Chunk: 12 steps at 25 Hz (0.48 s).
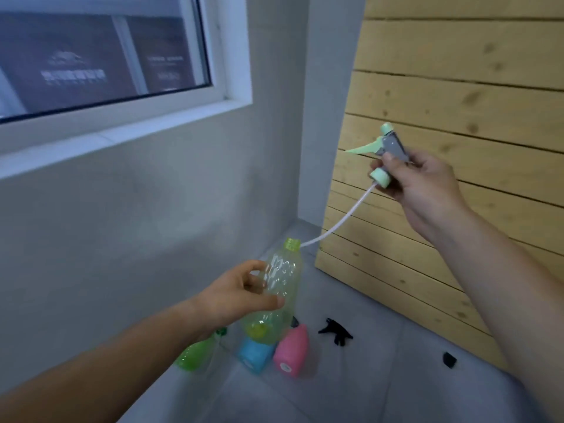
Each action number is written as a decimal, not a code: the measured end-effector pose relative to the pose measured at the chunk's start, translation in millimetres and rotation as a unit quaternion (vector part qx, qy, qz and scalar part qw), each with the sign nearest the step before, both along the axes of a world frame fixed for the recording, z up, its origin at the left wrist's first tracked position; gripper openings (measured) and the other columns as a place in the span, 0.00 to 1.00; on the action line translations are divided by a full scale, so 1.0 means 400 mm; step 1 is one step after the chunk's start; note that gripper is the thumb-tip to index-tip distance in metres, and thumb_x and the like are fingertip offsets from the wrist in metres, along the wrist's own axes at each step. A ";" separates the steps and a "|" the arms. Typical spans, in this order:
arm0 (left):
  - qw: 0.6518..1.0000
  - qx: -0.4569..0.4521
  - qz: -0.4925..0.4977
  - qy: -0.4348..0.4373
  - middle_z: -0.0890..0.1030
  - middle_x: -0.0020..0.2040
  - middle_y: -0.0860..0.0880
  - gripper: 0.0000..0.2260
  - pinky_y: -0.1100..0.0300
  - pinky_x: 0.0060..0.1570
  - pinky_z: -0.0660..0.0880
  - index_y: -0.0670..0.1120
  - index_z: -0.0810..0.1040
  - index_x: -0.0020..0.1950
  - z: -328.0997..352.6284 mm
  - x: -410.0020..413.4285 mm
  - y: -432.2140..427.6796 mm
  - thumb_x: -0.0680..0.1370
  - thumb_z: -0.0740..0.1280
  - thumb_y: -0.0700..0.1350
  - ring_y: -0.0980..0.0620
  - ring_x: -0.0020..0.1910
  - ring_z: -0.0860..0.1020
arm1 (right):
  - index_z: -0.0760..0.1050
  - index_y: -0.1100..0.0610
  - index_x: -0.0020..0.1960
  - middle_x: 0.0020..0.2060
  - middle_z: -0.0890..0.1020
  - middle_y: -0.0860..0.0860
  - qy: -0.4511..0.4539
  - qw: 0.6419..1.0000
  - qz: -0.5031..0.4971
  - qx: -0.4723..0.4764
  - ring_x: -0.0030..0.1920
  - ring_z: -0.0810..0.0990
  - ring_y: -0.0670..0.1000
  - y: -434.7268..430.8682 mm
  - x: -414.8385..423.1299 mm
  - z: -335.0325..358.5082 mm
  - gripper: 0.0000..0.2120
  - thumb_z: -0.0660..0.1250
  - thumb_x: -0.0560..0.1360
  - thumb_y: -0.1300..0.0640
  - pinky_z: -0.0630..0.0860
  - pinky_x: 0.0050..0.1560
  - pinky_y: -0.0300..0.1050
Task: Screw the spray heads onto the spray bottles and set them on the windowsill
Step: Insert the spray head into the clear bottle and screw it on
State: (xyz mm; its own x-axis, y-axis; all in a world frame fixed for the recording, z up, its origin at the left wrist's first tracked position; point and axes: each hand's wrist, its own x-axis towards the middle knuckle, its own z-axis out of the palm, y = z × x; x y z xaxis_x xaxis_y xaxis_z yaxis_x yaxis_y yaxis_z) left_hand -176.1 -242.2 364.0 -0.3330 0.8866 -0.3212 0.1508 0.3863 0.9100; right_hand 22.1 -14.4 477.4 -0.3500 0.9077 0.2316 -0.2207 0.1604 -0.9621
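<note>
My left hand (241,293) grips a clear green-tinted spray bottle (279,288) around its middle, neck pointing up and open. My right hand (418,184) holds a mint-green and grey spray head (386,154) up and to the right of the bottle. Its thin white tube (341,222) curves down, and the tube's tip sits right at the bottle's mouth. The white windowsill (91,141) runs along the upper left, under the window.
On the grey floor lie a green bottle (195,354), a blue bottle (254,354) and a pink bottle (291,351). A black spray head (335,331) and a small black piece (449,359) lie to their right. A wooden slat panel (442,117) leans at right.
</note>
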 end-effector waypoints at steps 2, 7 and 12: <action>1.000 0.018 0.013 0.011 0.80 0.47 0.45 0.22 0.64 0.42 0.76 0.51 0.80 0.59 0.022 -0.020 -0.044 0.68 0.81 0.40 0.54 0.42 0.80 | 0.81 0.56 0.52 0.45 0.84 0.55 0.030 0.999 0.009 0.007 0.47 0.82 0.52 -0.047 -0.016 0.038 0.06 0.67 0.77 0.58 0.81 0.53 0.48; 0.995 0.046 0.044 0.071 0.79 0.45 0.50 0.22 0.71 0.38 0.77 0.57 0.77 0.54 0.033 -0.037 -0.076 0.70 0.79 0.35 0.62 0.36 0.80 | 0.81 0.54 0.52 0.45 0.83 0.54 0.046 0.999 0.006 0.000 0.47 0.81 0.52 -0.099 -0.034 0.028 0.07 0.66 0.78 0.58 0.80 0.51 0.47; 0.989 0.032 0.047 0.139 0.79 0.56 0.47 0.25 0.56 0.56 0.80 0.63 0.73 0.53 0.009 -0.056 -0.080 0.67 0.82 0.43 0.51 0.53 0.80 | 0.81 0.55 0.52 0.44 0.83 0.53 0.051 0.999 0.005 -0.016 0.47 0.81 0.54 -0.094 -0.045 0.017 0.06 0.65 0.78 0.58 0.79 0.50 0.46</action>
